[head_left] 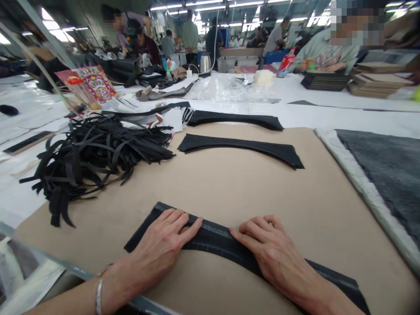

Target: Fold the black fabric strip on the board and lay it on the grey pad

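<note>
A long, curved black leather-like piece (pixel 226 245) lies on the brown sheet in front of me, with a greyish band along its far edge. My left hand (pixel 167 236) is on its left part, fingers bent over the far edge and thumb pressed on the band. Right of centre, my right hand (pixel 269 245) bears on the same edge with its fingers curled and bunched. Both hands are closed on the piece; their undersides are hidden. Beyond them lie two stacks of similar curved black pieces, the nearer stack (pixel 239 148) and the farther stack (pixel 234 119).
A heap of black strips (pixel 98 153) covers the left of the brown sheet (pixel 229 188). At right lies a dark grey pad (pixel 387 175) with a pale edge. Clear plastic (pixel 223 87), a red spray can (pixel 286 63) and a co-worker (pixel 328 52) are across the table.
</note>
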Tool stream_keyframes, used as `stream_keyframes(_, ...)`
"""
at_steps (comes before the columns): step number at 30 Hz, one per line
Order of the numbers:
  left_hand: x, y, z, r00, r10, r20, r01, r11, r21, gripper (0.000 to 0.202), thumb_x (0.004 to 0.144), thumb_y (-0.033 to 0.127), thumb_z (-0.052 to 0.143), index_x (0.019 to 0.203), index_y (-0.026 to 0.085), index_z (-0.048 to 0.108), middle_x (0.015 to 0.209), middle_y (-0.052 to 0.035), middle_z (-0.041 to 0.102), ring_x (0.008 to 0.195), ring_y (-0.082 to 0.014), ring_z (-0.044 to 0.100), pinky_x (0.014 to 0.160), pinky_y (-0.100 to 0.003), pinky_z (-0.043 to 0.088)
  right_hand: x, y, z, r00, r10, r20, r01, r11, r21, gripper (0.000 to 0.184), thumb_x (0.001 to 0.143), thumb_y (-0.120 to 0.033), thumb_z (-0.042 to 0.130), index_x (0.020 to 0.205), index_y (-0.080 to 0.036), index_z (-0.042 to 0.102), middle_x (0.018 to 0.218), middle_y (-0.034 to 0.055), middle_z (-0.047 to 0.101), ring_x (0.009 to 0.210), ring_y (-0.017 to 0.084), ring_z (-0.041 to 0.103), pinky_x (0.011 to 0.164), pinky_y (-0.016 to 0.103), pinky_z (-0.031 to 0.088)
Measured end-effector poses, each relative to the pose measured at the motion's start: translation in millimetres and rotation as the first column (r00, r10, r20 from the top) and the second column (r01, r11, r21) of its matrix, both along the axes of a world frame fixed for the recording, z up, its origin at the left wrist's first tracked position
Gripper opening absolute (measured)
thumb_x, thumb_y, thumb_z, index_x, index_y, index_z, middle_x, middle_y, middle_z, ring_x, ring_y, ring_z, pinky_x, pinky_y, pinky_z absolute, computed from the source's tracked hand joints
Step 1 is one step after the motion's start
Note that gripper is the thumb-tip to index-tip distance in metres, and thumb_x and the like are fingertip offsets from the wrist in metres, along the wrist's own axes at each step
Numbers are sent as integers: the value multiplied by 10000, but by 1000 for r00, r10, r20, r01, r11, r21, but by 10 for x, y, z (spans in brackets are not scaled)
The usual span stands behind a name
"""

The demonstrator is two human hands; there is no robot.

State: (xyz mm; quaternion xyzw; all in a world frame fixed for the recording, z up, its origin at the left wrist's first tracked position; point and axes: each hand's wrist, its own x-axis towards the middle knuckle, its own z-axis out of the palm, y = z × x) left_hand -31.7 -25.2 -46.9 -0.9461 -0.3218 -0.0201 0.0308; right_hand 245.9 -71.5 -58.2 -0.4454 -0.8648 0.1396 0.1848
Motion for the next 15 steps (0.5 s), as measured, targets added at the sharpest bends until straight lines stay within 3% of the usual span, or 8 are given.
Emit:
stream_keyframes(6,-48,-21,-92,999,-20,46,15,995,100,555,845,-15,361,1331,213,504,1099,-81,590,1028,-231,519,927,-383,446,330,-255,18,999,-52,1,52,996,69,409,1037,-208,213,1263,-221,554,972,22,594,921,179,503,887,366,250)
stream_keyframes(11,-67,-16,-116,998,-40,54,31,986,164,597,830,-34,340,1343,229,496,1101,-67,596,1036,-223,523,936,-368,438,590,-475,4,992,-113,52,108,989,98,403,968,-83,305,1232,-234,569,1030,-4,617,951,152,516,916,342,243)
stream_keyframes(15,-69,-1,-143,998,-40,57,30,986,166,604,837,-35,334,1358,232,480,1096,-63,602,1020,-222,531,912,-363,446,729,-598,-4,982,-140,127,129,987,92,428,906,-68,385,1270,-230,540,1091,4,615,981,154,518,925,342,249)
